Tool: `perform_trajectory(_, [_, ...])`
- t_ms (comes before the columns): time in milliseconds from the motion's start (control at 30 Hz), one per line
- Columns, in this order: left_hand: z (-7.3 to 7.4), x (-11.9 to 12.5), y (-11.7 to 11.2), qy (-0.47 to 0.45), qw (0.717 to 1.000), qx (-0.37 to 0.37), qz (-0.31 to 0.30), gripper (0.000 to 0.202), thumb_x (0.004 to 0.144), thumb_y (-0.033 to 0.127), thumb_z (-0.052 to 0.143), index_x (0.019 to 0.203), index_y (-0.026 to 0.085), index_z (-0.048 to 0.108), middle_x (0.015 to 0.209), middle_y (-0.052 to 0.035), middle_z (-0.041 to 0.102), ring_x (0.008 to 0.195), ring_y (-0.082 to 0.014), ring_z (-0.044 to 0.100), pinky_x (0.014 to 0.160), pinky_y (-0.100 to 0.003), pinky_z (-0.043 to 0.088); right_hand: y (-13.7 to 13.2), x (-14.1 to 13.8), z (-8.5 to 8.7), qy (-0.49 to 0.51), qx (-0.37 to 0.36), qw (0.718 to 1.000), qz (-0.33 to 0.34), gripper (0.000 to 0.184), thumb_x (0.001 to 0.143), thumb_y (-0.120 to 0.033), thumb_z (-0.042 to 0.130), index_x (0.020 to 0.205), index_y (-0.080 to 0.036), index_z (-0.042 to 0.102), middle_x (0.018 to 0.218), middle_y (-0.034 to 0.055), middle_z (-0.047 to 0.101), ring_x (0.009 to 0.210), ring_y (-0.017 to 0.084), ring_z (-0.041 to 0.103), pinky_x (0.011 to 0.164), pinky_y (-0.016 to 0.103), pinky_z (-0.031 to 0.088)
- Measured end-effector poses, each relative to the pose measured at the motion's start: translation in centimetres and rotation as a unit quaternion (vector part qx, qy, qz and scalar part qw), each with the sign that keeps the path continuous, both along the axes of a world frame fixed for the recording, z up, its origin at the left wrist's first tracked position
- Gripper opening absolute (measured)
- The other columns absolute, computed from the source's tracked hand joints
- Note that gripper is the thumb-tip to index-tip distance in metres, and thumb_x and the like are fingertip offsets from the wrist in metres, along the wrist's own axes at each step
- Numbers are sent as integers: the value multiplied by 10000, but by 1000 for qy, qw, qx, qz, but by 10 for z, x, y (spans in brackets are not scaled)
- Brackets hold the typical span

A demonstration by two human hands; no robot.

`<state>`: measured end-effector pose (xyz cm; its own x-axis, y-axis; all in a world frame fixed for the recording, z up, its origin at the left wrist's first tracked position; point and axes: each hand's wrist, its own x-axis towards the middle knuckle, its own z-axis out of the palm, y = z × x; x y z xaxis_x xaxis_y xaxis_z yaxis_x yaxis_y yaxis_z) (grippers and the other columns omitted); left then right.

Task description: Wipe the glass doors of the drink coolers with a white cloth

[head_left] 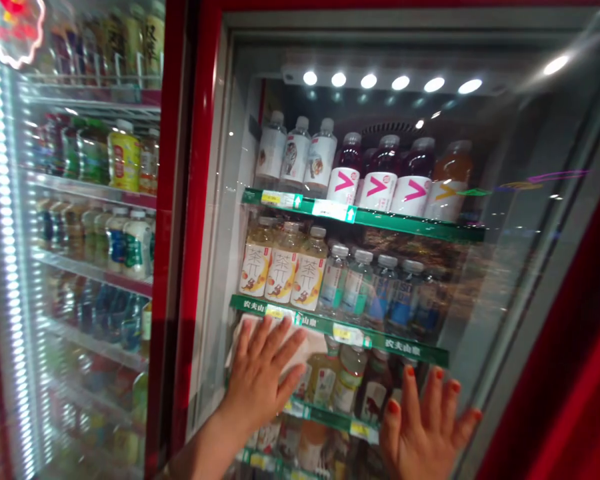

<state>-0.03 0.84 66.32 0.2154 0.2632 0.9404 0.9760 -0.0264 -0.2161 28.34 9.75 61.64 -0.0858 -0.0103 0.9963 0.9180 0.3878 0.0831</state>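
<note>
My left hand [265,367] lies with fingers spread on a white cloth [310,340], holding it against the glass door [510,280] of a red-framed drinks fridge. The cloth's kind, fabric or paper, is hard to make out. It shows past the fingers on both sides, just below a green shelf strip [410,348]. Lower right, my right hand [425,427], with orange-red nails, has its fingers apart and holds nothing. It is at or near the glass; contact cannot be made out. Behind the glass, tea bottles [307,273] stand above my left hand.
Bottles with pink V labels [377,190] fill a higher shelf, under a row of round lights [400,83]. At left, past a red frame post [200,220], stands another lit fridge with several shelves of drinks [125,157]. Reflections streak the glass at right.
</note>
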Motion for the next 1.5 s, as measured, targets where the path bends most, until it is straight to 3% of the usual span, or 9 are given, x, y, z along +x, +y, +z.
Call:
perform_trajectory(100, [-13, -26, -7, -44, 999, -2, 8, 780, 1099, 318, 544, 1778, 312, 160, 1866, 18, 80, 1740, -269, 26, 1441, -503, 5, -1, -3, -2, -3, -4, 1000, -6, 756, 1048, -302, 568, 1752, -233, 300, 1793, 152, 280, 1688, 397, 234, 1341, 781, 189])
perform_trajectory(233, [27, -28, 6, -213, 974, 71, 19, 786, 1116, 303, 487, 1786, 287, 76, 1867, -78, -7, 1733, -360, -40, 1401, -684, 15, -3, -2, -2, -4, -6, 1000, -8, 766, 1047, -299, 579, 1752, -214, 293, 1792, 167, 276, 1693, 396, 219, 1341, 783, 181])
perform_trajectory(467, [10, 29, 5, 106, 993, -22, -42, 602, 1111, 435, 487, 1700, 339, 404, 1810, 96, 307, 1740, -239, 89, 1445, -509, -4, 0, -2, 1, -2, 8, 1000, -13, 735, 1053, -268, 544, 1748, -208, 311, 1788, 164, 292, 1698, 368, 225, 1373, 732, 152])
perform_trajectory(633, [44, -12, 10, -168, 983, 70, 34, 766, 1118, 322, 491, 1784, 298, 113, 1867, -46, 40, 1738, -323, -31, 1421, -636, 18, -12, -7, 9, 8, -17, 1000, 1, 741, 1083, -275, 516, 1768, -243, 236, 1823, 147, 217, 1715, 355, 168, 1364, 751, 136])
perform_trajectory(900, [6, 4, -2, 39, 998, -39, -25, 706, 1091, 476, 562, 1739, 330, 324, 1796, 36, 367, 1735, -281, 119, 1448, -494, -18, -27, -31, 97, -24, -32, 999, 18, 813, 1074, -519, 580, 1771, -389, 183, 1861, 101, 82, 1708, 473, 24, 1284, 874, 95])
perform_trajectory(1133, [92, -9, 15, -187, 980, 65, 26, 724, 1143, 417, 441, 1782, 286, 128, 1870, -79, 83, 1735, -369, -21, 1390, -724, 48, -8, -46, 121, -24, -29, 999, 22, 695, 1142, -519, 428, 1767, -290, 230, 1815, 102, 285, 1718, 335, 171, 1373, 702, 121])
perform_trajectory(1267, [39, 37, 9, 7, 1000, -23, -19, 672, 1123, 438, 496, 1748, 319, 281, 1830, 37, 273, 1744, -263, 44, 1439, -561, 4, -10, -44, 112, -20, -27, 999, 27, 704, 1123, -486, 465, 1765, -291, 250, 1802, 113, 318, 1700, 365, 230, 1364, 704, 152])
perform_trajectory(1367, [-7, 19, 0, -29, 999, -29, 8, 713, 1113, 389, 538, 1759, 318, 246, 1841, 15, 234, 1744, -277, 28, 1439, -565, 7, -9, -40, 110, -34, -32, 999, 27, 749, 1100, -468, 514, 1770, -302, 223, 1816, 103, 285, 1700, 372, 227, 1366, 703, 153])
perform_trajectory(1500, [20, -24, 6, -218, 975, 37, 36, 783, 1130, 343, 476, 1786, 290, 53, 1866, -95, 4, 1732, -376, -58, 1391, -731, 45, -8, -38, 110, -43, -24, 999, 16, 741, 1106, -452, 507, 1769, -272, 228, 1837, 90, 216, 1716, 350, 173, 1379, 677, 140])
